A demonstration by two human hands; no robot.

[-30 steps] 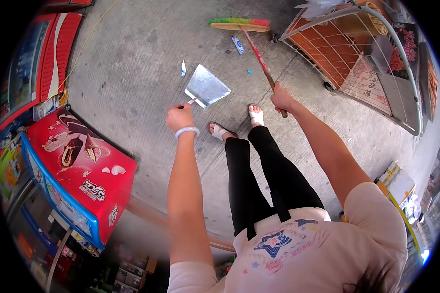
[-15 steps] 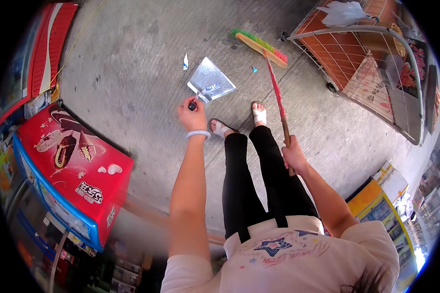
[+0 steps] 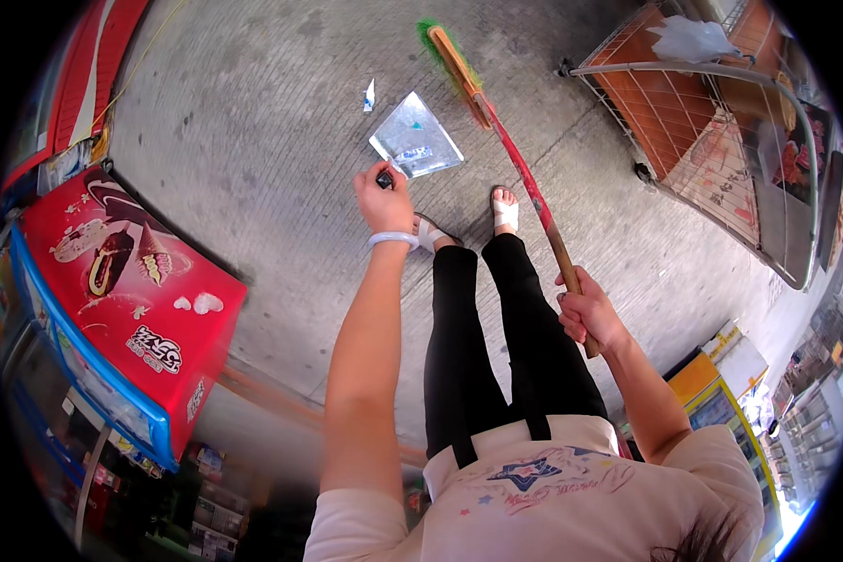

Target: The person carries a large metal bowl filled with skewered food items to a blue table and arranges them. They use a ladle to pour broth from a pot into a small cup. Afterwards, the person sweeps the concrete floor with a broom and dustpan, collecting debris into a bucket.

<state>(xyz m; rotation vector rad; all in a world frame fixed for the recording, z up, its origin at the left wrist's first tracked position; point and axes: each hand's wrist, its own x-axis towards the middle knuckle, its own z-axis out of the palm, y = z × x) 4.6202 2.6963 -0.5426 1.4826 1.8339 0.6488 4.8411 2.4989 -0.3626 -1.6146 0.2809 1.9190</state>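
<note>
Rough grey concrete floor all around you. Your left hand has its fingers wrapped round the black end of the handle on a shiny silver metal dustpan, and your right hand is clenched near the bottom of a long-handled broom with a red and brown stick.

Going outward, the pan sits just past your left knuckles, with a blue-and-white wrapper and a tiny teal scrap in it. Its wide lip faces ahead and to your right. Your broom's tan wooden head with green bristles is out past that lip, long side running roughly parallel to it. Can't tell whether the bristles touch the floor, tbh.

Now the bit that matters: the small white-and-blue scrap on the concrete. It's ahead of your left fingers and a touch left, long axis pointing more or less away from you, and your left hand is way nearer than your right. Thing is, it's just off the pan's left side edge, not in front of the lip, so you've got the pan between it and your white-strapped sandals, and your broom head over to its right.
</note>
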